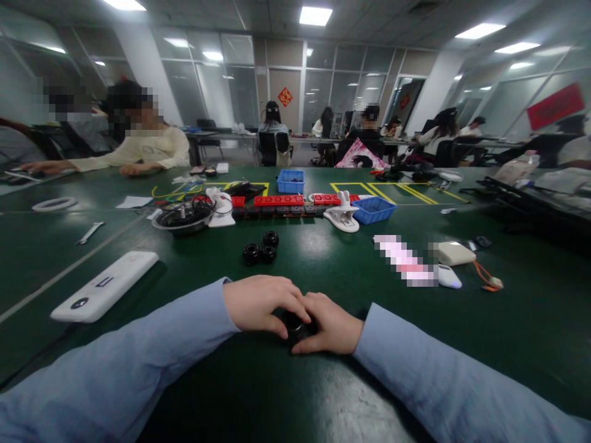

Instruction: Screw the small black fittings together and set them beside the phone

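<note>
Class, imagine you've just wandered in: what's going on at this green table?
A person in blue sleeves has the left hand and right hand curled around a shiny black part, mostly hidden by the fingers. Just beyond sit three black round parts, grouped together and untouched. Farther back is a red-and-black row, with one blue tray behind it and another at its right end.

No wording is legible: gold characters (285, 96) on the red diamond-shaped wall sign (285, 103) at upper centre are too small; the white oblong plastic device (120, 280) at left bears a dark angular mark (102, 282).
</note>
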Available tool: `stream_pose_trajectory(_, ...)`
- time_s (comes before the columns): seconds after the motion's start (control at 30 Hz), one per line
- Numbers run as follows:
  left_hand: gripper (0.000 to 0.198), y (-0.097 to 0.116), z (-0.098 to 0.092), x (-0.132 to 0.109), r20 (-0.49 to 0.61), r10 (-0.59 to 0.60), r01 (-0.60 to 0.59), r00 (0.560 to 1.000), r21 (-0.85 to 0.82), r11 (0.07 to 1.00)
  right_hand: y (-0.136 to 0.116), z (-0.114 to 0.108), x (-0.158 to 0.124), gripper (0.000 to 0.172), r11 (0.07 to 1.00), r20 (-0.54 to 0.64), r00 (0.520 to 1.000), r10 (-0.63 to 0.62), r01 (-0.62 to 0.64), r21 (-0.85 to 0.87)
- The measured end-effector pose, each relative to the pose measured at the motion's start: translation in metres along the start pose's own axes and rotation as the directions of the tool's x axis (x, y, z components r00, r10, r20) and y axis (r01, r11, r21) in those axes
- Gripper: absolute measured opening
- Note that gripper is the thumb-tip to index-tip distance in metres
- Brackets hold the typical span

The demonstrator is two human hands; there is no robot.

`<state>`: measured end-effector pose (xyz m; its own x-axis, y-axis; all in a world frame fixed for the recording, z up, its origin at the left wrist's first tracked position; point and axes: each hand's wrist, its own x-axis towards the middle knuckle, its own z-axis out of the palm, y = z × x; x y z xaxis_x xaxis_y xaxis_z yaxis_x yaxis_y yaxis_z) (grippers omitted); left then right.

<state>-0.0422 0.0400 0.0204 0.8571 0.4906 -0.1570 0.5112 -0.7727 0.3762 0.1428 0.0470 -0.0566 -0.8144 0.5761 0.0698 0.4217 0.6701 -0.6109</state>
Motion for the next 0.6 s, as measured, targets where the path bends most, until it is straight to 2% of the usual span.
stream_pose_trajectory(0.27,0.041,0.000,0.003,0.000,-0.020,-0.012,0.012,1.000,0.002,1.000,0.001,0.001,0.000,0.057,1.000,-0.006,1.000,-0.002,0.002,-0.003)
stream_pose_trajectory(0.6,0.037,0.014,0.002,-0.003,-0.047,-0.125,0.128,0.991,0.068,0.990,0.001,0.001,-0.001,0.053,1.000,-0.005,1.000,0.019,-0.019,-0.006)
